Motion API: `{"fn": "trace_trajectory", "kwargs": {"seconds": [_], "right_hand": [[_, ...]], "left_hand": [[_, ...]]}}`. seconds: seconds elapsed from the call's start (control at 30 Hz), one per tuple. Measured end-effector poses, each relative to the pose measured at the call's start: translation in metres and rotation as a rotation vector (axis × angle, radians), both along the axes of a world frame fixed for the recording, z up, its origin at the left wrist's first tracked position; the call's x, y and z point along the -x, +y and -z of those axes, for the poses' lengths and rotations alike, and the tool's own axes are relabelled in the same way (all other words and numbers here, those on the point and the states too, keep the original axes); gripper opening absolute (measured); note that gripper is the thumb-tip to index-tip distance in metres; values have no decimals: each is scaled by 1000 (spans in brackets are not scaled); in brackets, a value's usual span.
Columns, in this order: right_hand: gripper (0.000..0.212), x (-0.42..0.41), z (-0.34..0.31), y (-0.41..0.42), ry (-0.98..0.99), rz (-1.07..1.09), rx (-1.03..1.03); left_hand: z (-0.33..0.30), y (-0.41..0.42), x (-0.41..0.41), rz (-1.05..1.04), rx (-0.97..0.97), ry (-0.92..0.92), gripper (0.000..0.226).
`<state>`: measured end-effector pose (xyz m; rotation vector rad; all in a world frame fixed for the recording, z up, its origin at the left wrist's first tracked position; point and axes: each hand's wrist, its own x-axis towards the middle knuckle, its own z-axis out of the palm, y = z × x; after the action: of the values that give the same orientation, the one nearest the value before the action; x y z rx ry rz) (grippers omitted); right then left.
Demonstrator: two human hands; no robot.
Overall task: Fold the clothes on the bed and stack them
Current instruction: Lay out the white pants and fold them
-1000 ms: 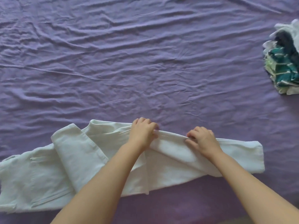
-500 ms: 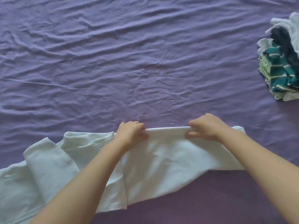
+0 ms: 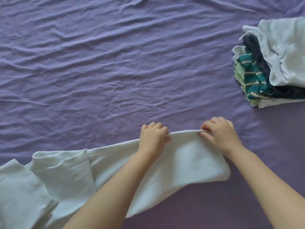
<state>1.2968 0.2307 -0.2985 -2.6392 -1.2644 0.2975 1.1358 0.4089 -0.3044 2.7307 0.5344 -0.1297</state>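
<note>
White trousers (image 3: pixel 184 164) lie across the near part of the purple bed, running from the lower left to the centre right. My left hand (image 3: pixel 152 138) grips the far edge of the raised leg section, fingers curled over the fold. My right hand (image 3: pixel 219 133) pinches the same edge a little to the right. The cloth between my hands is pulled taut and lifted off the sheet. The waist end (image 3: pixel 21 192) sits bunched at the lower left, partly cut off by the frame.
A stack of folded clothes (image 3: pixel 270 68) stands at the right edge, white on top, dark and teal striped pieces beneath. The wrinkled purple sheet (image 3: pixel 107 63) covers the whole bed beyond my hands.
Both hands have carried the trouser leg end leftward and up off the sheet, shortening the right part. The view has shifted right, so more of the stack shows.
</note>
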Motion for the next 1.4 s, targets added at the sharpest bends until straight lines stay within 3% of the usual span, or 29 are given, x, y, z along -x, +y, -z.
{"fn": "trace_trajectory", "kwargs": {"seconds": [0.1, 0.2, 0.37, 0.53, 0.73, 0.9, 1.07, 1.27, 1.4], "right_hand": [[11, -1, 9, 6, -52, 61, -95], [33, 2, 16, 2, 52, 182, -129], [61, 38, 12, -47, 260, 239, -160], [55, 75, -5, -84, 610, 620, -319], [56, 93, -4, -100, 673, 809, -432], [46, 103, -13, -98, 674, 779, -450], [38, 89, -18, -95, 528, 574, -456], [33, 80, -23, -107, 451, 418, -317], [29, 84, -2, -121, 443, 406, -111]], "left_hand": [[10, -2, -3, -138, -65, -2, 34], [14, -13, -1, -223, -94, -63, 38], [18, -73, 29, 39, -58, 62, 51], [35, -96, 38, -22, -83, 208, 59], [35, -96, 36, -28, -76, 255, 62], [27, -100, 33, -66, -59, 281, 64], [8, -114, 24, -139, 23, 362, 73], [-8, -127, 35, -145, 79, 330, 86], [8, -120, 63, -103, -18, 323, 68]]}}
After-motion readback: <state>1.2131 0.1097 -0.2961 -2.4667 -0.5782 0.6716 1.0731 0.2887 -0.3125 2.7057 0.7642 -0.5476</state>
